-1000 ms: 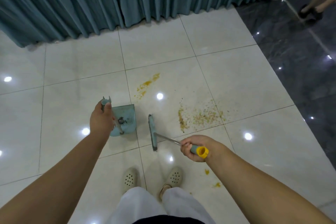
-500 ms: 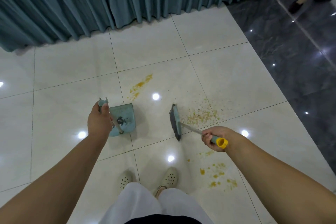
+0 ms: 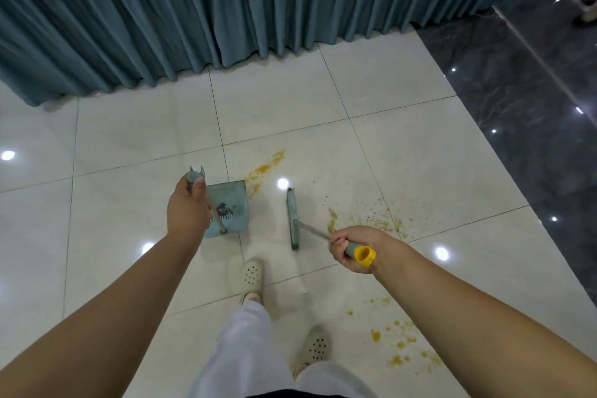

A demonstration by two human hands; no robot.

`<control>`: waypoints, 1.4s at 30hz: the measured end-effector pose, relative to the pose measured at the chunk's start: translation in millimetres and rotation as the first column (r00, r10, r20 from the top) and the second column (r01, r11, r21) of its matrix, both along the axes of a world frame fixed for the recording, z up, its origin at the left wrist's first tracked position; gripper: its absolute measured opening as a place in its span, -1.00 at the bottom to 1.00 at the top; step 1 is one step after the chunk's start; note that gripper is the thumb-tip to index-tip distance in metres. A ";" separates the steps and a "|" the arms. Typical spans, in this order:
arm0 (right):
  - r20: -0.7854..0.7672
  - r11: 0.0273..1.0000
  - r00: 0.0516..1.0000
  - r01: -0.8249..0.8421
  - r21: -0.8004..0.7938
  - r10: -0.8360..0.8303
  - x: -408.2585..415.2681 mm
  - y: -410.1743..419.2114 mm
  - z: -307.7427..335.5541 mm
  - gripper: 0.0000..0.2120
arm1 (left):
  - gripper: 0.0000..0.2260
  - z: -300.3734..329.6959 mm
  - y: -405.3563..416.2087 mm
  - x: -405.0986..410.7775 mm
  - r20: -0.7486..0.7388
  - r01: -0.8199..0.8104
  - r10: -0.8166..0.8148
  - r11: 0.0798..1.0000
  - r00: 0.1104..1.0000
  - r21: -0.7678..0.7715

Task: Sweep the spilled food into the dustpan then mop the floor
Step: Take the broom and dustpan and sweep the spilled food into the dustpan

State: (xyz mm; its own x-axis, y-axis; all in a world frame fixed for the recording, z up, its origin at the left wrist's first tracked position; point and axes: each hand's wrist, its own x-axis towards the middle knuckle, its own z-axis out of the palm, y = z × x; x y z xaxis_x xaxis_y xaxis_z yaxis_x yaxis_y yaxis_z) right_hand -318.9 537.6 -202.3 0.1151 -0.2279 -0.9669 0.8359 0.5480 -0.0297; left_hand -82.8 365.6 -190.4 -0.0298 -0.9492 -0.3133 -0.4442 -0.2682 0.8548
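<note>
two pale perforated clogs stand on the glossy cream tiled floor below the hands. the right hand is curled tight round the grey, yellow-capped handle of the teal broom, whose head rests on the floor just left of it. scattered yellow spilled food lies just beyond that hand, more below it. the left hand grips the upright handle of the teal plastic dustpan, just right of it. pleated teal curtain hangs beyond.
</note>
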 end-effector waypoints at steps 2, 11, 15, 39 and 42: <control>0.010 1.000 1.000 0.019 0.004 -0.019 7.8 -27.2 0.4 -0.87 | -0.75 0.8 -27.8 -1.3 0.006 0.000 0.000 1.000 1.000 0.009; 0.041 0.994 0.993 0.110 -0.016 -0.110 2.7 -137.1 -4.1 -0.83 | -0.72 2.1 -140.1 -3.3 0.030 0.095 -0.096 0.995 0.995 0.022; 0.044 0.967 0.967 0.252 -0.028 -0.251 -21.3 -159.3 -8.2 -0.83 | -0.69 2.9 -171.4 -16.2 0.095 0.194 -0.194 0.981 0.976 0.009; -0.170 0.760 0.746 0.649 -0.028 -0.643 -79.3 -94.7 0.1 -0.89 | -0.78 -19.1 -198.8 -118.3 0.086 0.450 -0.448 0.893 0.890 -0.004; -0.102 0.756 0.749 0.652 -0.056 -0.654 -87.1 -105.0 2.3 -0.92 | -0.77 -20.3 -202.0 -132.0 0.111 0.458 -0.454 0.889 0.884 -0.007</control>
